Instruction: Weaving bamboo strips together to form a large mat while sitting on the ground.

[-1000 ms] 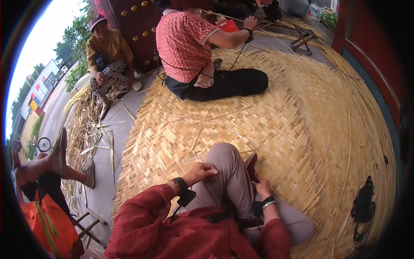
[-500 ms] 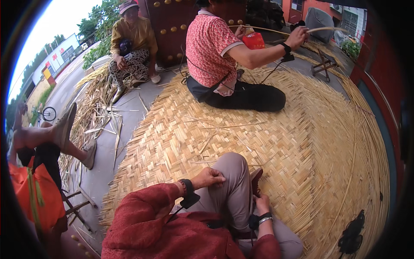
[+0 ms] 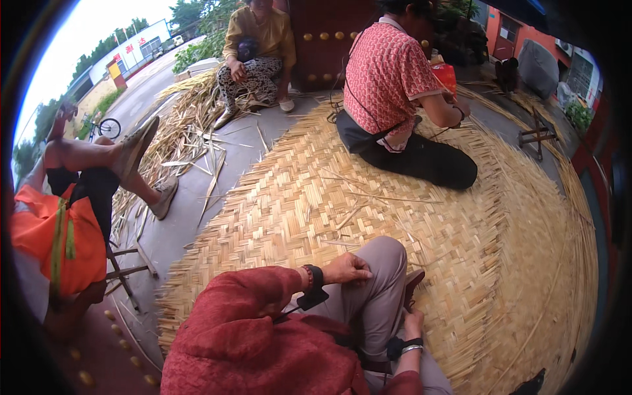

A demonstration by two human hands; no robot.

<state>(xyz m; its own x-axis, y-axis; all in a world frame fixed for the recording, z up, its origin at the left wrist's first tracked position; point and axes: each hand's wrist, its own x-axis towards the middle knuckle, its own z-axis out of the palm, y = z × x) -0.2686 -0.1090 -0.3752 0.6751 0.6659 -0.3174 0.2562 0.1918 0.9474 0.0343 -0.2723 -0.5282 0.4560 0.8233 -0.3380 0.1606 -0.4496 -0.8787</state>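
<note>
My left hand [image 3: 349, 268] rests on my raised knee, its fingers curled in with nothing showing in them. Lower and to the right, my right hand [image 3: 413, 324] hangs by my shin, close below a dark red shoe [image 3: 413, 288]; its fingertips are hidden from me. Grey trousers [image 3: 378, 280] cover my bent legs. I sit on a large woven mat [image 3: 289, 204] of pale yellow split-reed strips in a zigzag pattern. A few loose strips [image 3: 395, 197] lie on the mat in front of my knee.
A person in a red-patterned shirt [image 3: 392, 79] sits ahead on the mat, hands partly hidden. Another person [image 3: 260, 46] sits at the back beside heaped reed strips [image 3: 187, 125]. Bare legs [image 3: 125, 161], an orange bag [image 3: 59, 237] and a folding stool [image 3: 125, 270] are at left.
The view has turned left, so the scene sits further right. The person ahead has lowered the arm that was stretched out with a long strip. My hands keep almost the same pose.
</note>
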